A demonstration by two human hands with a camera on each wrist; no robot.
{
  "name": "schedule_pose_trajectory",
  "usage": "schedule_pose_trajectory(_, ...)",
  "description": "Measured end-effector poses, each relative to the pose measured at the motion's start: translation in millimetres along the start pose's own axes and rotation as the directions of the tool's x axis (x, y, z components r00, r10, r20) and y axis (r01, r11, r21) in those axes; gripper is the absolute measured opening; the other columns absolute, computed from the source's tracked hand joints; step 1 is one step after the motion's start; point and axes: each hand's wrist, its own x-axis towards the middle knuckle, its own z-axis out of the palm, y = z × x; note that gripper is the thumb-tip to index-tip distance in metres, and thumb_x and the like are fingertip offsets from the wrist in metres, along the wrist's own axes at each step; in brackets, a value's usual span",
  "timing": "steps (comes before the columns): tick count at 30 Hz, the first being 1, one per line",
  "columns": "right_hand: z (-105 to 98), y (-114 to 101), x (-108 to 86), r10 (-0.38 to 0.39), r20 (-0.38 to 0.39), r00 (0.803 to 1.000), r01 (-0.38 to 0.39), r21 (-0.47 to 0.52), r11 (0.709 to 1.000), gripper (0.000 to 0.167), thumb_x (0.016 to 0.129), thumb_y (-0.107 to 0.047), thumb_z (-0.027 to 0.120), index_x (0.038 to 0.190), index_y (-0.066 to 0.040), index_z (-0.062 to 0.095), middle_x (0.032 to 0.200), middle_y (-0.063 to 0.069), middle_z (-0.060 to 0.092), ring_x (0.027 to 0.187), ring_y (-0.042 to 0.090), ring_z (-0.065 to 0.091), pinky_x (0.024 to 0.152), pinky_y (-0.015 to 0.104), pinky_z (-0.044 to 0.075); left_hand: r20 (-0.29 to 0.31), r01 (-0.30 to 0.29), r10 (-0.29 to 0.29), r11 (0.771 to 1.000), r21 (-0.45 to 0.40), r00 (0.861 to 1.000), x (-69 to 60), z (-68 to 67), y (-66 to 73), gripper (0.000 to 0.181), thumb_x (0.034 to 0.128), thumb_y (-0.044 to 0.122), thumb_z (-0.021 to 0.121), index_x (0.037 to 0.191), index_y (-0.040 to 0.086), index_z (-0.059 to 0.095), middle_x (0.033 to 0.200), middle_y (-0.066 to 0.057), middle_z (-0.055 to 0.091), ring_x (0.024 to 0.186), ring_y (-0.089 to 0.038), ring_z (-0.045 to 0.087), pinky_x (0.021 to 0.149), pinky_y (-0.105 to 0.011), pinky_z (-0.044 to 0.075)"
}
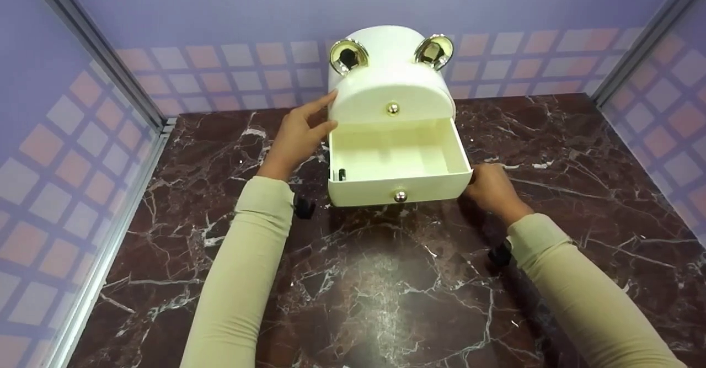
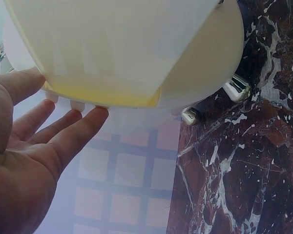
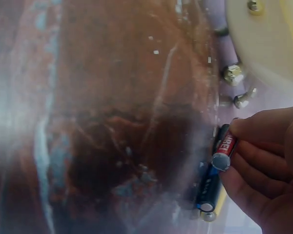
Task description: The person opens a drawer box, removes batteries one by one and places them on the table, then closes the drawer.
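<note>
A white box with gold round ears [image 1: 348, 56] and a rounded top [image 1: 389, 53] stands at the back of the table. Its lower drawer [image 1: 397, 190] is pulled out, and a small dark cylinder [image 1: 342, 174] sits in the front left corner. My left hand [image 1: 295, 136] touches the box's left side; its fingers [image 2: 80, 134] are extended along the edge. Beside the drawer's front right corner, my right hand [image 1: 492, 190] pinches a red battery [image 3: 225, 148], seen in the right wrist view. A blue-and-black battery [image 3: 208, 190] is close beside it; whether the hand holds that one too is unclear.
The tabletop [image 1: 380, 291] is dark red marble with white veins. A purple wall with pink and white squares [image 1: 237, 70] rises behind the box, with side panels at left and right. Small gold feet [image 2: 237, 87] lift the box.
</note>
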Motion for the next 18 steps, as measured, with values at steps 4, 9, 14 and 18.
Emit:
schedule_pose_trajectory(4,3.2,1.8,-1.0,0.025,0.029,0.999,-0.025,-0.002,1.0,0.015,0.069,-0.01,0.071,0.061,-0.006,0.059,0.055,0.006,0.056,0.055,0.024,0.044,0.051,0.046,0.043,0.001,-0.009,0.009,1.0,0.0,1.0,0.2,0.3,-0.3,0.056,0.0901,0.025,0.069,0.133,0.055,0.046,0.151,0.005,0.043,0.143,-0.02,0.035,0.123,-0.044,0.02)
schedule_pose_trajectory(9,3.2,1.1,-2.0,0.043,0.051,0.998,-0.041,-0.033,0.999,0.019,0.071,-0.01,0.069,0.059,-0.008,0.054,0.059,0.011,0.059,0.057,0.027,0.048,0.054,0.052,0.045,-0.003,-0.013,0.013,1.0,0.0,1.0,-0.3,-0.2,0.2,0.056,0.0898,0.026,0.069,0.132,0.055,0.046,0.151,0.005,0.043,0.143,-0.02,0.035,0.123,-0.045,0.019)
schedule_pose_trajectory(14,2.8,0.3,-2.5,0.037,0.056,0.998,-0.035,-0.044,0.998,0.021,0.073,-0.01,0.069,0.059,-0.009,0.054,0.06,0.012,0.06,0.057,0.027,0.049,0.054,0.052,0.045,-0.002,-0.002,0.002,1.0,0.001,1.0,-1.0,-0.5,0.1,0.057,0.0897,0.026,0.069,0.132,0.056,0.046,0.152,0.004,0.043,0.143,-0.021,0.035,0.122,-0.046,0.02)
schedule_pose_trajectory(18,2.1,0.4,-3.8,0.039,0.047,0.998,-0.036,-0.063,0.997,0.021,0.073,-0.01,0.07,0.057,-0.008,0.055,0.059,0.012,0.061,0.056,0.027,0.05,0.054,0.051,0.046,0.004,-0.009,0.009,1.0,0.009,1.0,-1.1,-0.9,-0.9,0.057,0.0904,0.026,0.068,0.133,0.055,0.045,0.151,0.005,0.043,0.143,-0.02,0.034,0.123,-0.044,0.02)
